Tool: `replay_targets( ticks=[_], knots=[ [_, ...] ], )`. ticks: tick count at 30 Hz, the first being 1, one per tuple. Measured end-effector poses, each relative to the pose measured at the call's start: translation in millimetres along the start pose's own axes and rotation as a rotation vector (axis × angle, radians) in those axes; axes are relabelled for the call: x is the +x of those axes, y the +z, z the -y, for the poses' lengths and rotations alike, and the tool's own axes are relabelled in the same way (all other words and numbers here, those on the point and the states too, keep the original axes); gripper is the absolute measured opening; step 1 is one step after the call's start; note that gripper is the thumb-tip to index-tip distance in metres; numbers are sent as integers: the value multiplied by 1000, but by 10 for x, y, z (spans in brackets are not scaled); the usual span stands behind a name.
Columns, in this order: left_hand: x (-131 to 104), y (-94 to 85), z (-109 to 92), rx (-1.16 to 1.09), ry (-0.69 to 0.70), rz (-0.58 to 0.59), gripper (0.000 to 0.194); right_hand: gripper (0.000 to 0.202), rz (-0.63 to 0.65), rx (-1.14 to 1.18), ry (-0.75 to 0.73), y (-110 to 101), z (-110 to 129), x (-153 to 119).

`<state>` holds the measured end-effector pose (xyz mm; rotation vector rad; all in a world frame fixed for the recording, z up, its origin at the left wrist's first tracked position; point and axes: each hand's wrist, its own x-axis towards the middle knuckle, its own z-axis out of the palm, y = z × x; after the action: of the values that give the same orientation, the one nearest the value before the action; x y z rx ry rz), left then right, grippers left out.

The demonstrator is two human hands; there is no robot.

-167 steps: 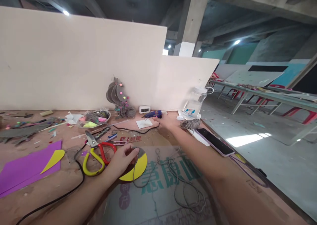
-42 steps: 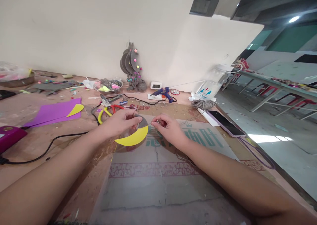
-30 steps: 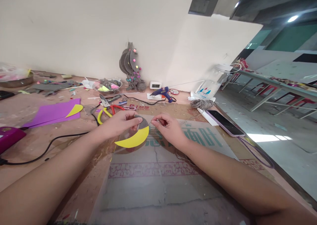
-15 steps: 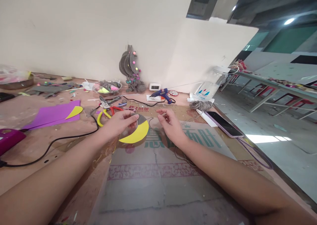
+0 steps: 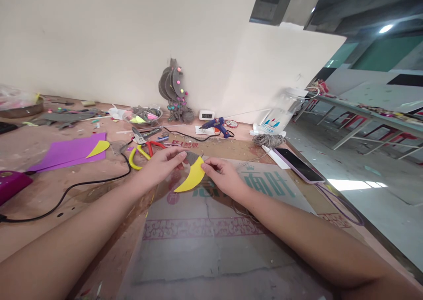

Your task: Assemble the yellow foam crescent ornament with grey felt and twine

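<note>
Between my hands is a yellow crescent-shaped piece [image 5: 191,179], thin like foam sheet or felt, with a grey piece [image 5: 192,157] joined at its upper end. My left hand [image 5: 168,161] pinches the grey part at its upper left between thumb and fingers. At the right edge of the yellow, my right hand [image 5: 220,173] closes thumb and fingertips on the same piece. It is held just above a translucent sheet [image 5: 185,253] on the table. Yellow-handled pliers [image 5: 137,155] lie just beyond my left wrist.
Purple sheets [image 5: 71,152] with a yellow piece [image 5: 99,149] lie left, near a black cable [image 5: 89,182]. Behind are a glue gun [image 5: 216,126], a small clock [image 5: 206,115], grey yarn [image 5: 268,140] and a plastic jug [image 5: 280,110]. A phone [image 5: 299,164] rests at the right edge.
My right hand, apart from the piece before, has come left and taken hold of its right edge. The crescent has turned more upright, while my left hand keeps its grip.
</note>
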<state>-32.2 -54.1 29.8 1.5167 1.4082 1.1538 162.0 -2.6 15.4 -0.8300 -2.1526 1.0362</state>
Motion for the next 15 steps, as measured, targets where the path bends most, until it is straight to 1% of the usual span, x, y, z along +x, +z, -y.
replay_targets(
  ticks=[2,5,8,11,14,15],
  knots=[
    [-31,-2,-50,56,13,-22,42,23,2,12,8,-3,-11,3],
    [-56,-5,-78,110,-20,-8,36,24,-1,-2,9,-8,-3,-1],
    [-51,-9,-53,126,-51,12,33,26,-6,20,3,-12,8,-6],
    [-50,0,-32,100,-49,33,32,26,20,142,24,-8,-4,-4],
    [-78,35,-48,72,-56,44,31,29,46,298,92,9,-29,5],
    [-92,51,-57,56,-62,28,31,31,44,338,119,16,-34,8]
  ],
)
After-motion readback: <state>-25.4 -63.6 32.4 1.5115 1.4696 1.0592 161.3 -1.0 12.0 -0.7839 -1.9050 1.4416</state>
